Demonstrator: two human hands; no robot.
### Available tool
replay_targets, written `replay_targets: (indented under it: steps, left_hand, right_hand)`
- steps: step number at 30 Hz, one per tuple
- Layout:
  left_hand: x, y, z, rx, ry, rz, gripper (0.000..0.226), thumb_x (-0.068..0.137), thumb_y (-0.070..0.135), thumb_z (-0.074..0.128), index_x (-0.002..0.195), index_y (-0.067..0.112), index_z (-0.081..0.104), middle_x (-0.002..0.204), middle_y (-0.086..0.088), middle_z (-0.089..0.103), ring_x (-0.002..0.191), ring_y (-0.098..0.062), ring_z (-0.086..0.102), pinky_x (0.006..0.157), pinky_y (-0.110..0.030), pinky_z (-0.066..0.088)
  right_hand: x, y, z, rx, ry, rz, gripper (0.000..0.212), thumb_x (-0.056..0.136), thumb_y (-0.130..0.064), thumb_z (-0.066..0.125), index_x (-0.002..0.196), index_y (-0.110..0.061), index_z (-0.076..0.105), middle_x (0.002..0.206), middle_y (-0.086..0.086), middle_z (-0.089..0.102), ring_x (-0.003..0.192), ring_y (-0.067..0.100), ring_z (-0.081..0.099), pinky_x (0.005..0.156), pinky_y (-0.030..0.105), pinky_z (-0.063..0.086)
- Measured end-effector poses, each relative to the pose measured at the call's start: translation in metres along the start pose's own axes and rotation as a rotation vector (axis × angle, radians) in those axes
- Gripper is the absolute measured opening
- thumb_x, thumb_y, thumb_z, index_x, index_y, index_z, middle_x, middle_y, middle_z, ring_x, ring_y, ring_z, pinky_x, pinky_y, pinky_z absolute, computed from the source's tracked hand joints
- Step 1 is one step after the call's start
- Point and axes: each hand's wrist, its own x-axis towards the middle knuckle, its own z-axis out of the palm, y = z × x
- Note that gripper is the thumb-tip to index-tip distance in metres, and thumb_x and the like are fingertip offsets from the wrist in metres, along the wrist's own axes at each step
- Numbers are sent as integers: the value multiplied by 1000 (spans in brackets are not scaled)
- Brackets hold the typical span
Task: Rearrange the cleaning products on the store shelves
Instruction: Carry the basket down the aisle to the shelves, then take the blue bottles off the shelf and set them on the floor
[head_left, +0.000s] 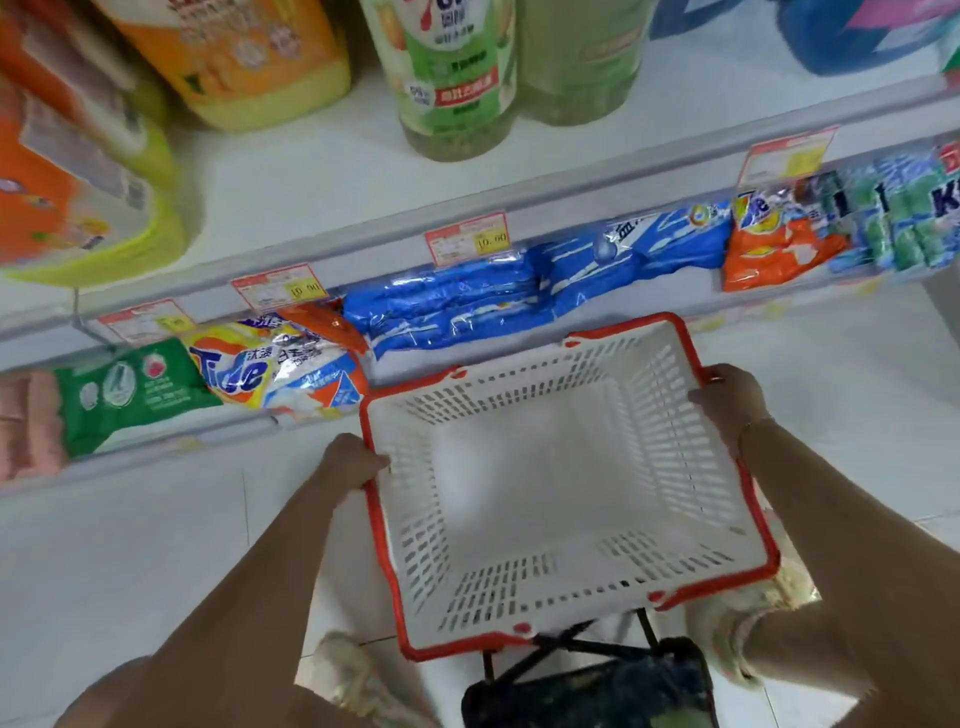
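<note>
A white plastic basket (675, 457) with a red rim hangs in front of the shelves with nothing inside it. My left hand (350, 462) grips its left rim and my right hand (730, 402) grips its right rim. On the lower shelf behind it lie a green bag (130, 389), a Tide bag (275, 369), long blue detergent bags (519, 296), an orange Tide bag (774, 244) and green-and-blue packs (904, 213). The upper shelf (322, 187) carries an orange-yellow bottle (244, 62), a green bottle (452, 78) and a pale green bottle (582, 62).
Price tags (467, 239) hang along the upper shelf's front edge. A large orange and yellow-green pack (78, 197) stands at the far left. A dark bag (587, 686) hangs below the basket, above my shoes (727, 639) on the white tiled floor (130, 545).
</note>
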Motion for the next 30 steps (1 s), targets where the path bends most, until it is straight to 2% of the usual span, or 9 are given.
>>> replay_targets:
  steps: [3, 6, 11, 17, 21, 24, 26, 28, 30]
  left_hand:
    - [5, 17, -4, 39, 27, 54, 33, 72, 9, 73, 96, -12, 66, 97, -28, 67, 88, -38, 67, 77, -45, 57]
    - [8, 16, -2, 63, 36, 50, 19, 81, 1, 67, 96, -9, 65, 97, -24, 68, 75, -31, 65, 58, -32, 56]
    - [13, 11, 0, 55, 73, 55, 26, 82, 4, 68, 104, -9, 63, 104, -23, 67, 92, -37, 66, 82, -46, 56]
    - [-7, 4, 8, 28, 123, 115, 27, 84, 3, 66, 109, -5, 64, 113, -20, 66, 98, -34, 64, 84, -41, 54]
    - [-40, 14, 19, 199, 236, 227, 27, 89, 12, 63, 111, -4, 63, 117, -18, 63, 100, -31, 59, 74, -28, 42]
    - [-78, 43, 29, 297, 361, 320, 34, 96, 22, 56, 119, -2, 57, 123, -18, 59, 111, -32, 56, 80, -29, 43]
    - [-104, 72, 34, 376, 428, 440, 24, 97, 24, 51, 102, 3, 63, 109, -18, 63, 99, -30, 59, 85, -33, 47]
    - [-131, 106, 39, 385, 469, 572, 29, 97, 23, 50, 78, 5, 62, 85, -14, 65, 81, -26, 59, 79, -35, 50]
    - [-159, 146, 42, 284, 479, 759, 24, 95, 21, 53, 82, 6, 67, 84, -10, 70, 76, -22, 62, 72, -30, 49]
  right_hand:
    - [14, -1, -1, -21, -14, -98, 36, 81, -4, 66, 117, -4, 63, 111, 17, 66, 98, 32, 60, 88, 34, 46]
    - [16, 10, 2, 5, -11, -192, 34, 82, -5, 66, 117, -4, 62, 110, 16, 66, 98, 31, 59, 87, 32, 44]
    - [20, 5, 7, -8, 55, -246, 33, 81, -1, 64, 114, -2, 64, 112, 17, 66, 104, 33, 58, 83, 25, 39]
    - [16, 9, 6, -62, 72, -275, 36, 83, -5, 64, 119, -1, 62, 119, 17, 63, 111, 33, 56, 93, 30, 41]
    - [14, 10, 2, -123, 69, -302, 32, 82, -9, 66, 113, 0, 64, 116, 17, 64, 108, 33, 57, 90, 31, 42]
    - [13, 7, -4, -192, 45, -320, 25, 86, -11, 61, 109, -1, 66, 115, 16, 65, 106, 31, 59, 90, 31, 44]
    - [14, -4, -17, -201, 79, -354, 28, 88, -14, 60, 112, 0, 65, 118, 16, 64, 110, 31, 58, 91, 31, 44]
    - [11, -23, -44, -124, 196, -421, 18, 89, -15, 58, 95, 1, 64, 101, 19, 62, 97, 34, 58, 76, 33, 44]
    - [4, -50, -81, 141, 360, -505, 18, 89, -13, 56, 75, -2, 56, 81, 19, 56, 79, 31, 54, 62, 35, 40]
